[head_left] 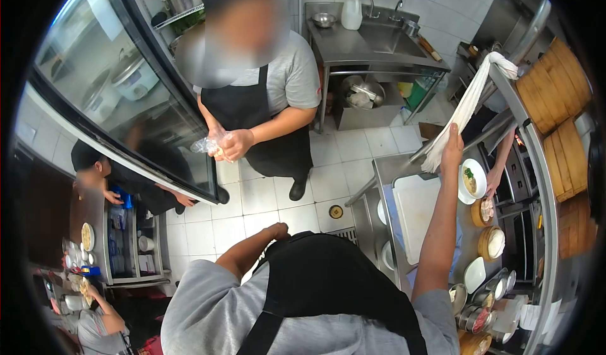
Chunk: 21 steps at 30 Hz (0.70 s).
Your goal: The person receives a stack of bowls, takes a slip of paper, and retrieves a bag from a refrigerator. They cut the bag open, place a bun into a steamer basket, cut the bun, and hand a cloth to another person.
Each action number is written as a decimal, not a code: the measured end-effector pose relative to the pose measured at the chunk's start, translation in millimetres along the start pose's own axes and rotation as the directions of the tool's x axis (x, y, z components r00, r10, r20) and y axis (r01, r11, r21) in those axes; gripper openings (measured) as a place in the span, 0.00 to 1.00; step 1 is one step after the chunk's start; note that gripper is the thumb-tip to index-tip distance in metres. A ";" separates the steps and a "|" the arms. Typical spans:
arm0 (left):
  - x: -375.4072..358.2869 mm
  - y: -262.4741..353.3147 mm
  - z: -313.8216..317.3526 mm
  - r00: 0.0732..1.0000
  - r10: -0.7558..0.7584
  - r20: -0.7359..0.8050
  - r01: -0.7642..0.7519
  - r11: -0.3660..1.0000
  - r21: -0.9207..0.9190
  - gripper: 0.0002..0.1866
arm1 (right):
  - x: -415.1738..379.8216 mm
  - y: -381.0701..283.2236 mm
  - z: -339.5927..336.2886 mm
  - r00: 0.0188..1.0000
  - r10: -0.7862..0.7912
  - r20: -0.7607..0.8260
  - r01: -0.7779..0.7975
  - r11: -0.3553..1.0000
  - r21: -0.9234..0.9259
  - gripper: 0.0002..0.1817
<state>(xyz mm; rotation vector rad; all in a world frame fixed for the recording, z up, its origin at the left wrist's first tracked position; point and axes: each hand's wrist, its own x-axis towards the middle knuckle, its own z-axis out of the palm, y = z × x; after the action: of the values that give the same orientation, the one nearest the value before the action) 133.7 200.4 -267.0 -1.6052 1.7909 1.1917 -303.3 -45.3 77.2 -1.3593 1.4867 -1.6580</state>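
My right hand [452, 145] is raised on the right and closed around a long white cloth [472, 99]. The cloth's upper end is looped over a metal rail, and its loose end hangs past my fingers. Below that arm are a white tray [413, 213] and a white bowl of food with green garnish [471, 178]. My left hand [278, 230] is near my waist beside my black apron [328, 279]. Its fingers look curled, and whatever they may hold is hidden.
A co-worker [265, 90] stands ahead, holding a clear plastic bag [205, 145]. A glass door [126, 83] stands at left. Bamboo steamers [562, 159] line the right shelf. Another person's hand [493, 181] is by the bowl. A sink [391, 39] is behind.
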 end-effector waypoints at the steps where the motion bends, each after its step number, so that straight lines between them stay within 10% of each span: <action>1: 0.8 4.9 2.4 1.000 -0.018 -0.006 0.018 1.000 -0.012 0.26 | 18.7 25.9 -10.5 0.999 -0.016 0.039 0.022 0.990 -0.141 0.31; 10: 36.1 22.9 33.2 0.992 0.058 -0.110 -0.046 0.993 0.105 0.23 | 32.8 38.9 10.6 0.996 0.010 0.090 -0.006 0.999 -0.042 0.32; 17: -10.1 68.4 12.4 0.989 0.109 -0.095 -0.127 0.969 -0.210 0.23 | 24.0 28.5 3.6 0.991 -0.100 0.094 0.097 0.995 0.032 0.33; 19: -10.2 82.4 -17.1 0.982 0.190 -0.019 -0.160 0.764 -0.625 0.20 | 26.3 33.0 0.1 0.980 0.025 0.198 -0.048 0.992 0.114 0.28; 21: -41.3 138.9 -73.9 0.872 0.396 -0.289 -0.438 0.366 -0.821 0.14 | 14.2 25.5 1.7 0.981 -0.181 0.076 0.172 0.980 0.104 0.28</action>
<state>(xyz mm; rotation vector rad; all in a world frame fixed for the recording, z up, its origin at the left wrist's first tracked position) 25.8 155.1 -154.1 -1.6294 1.7438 2.6984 -312.7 -65.0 57.7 -1.5259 1.2520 -1.7324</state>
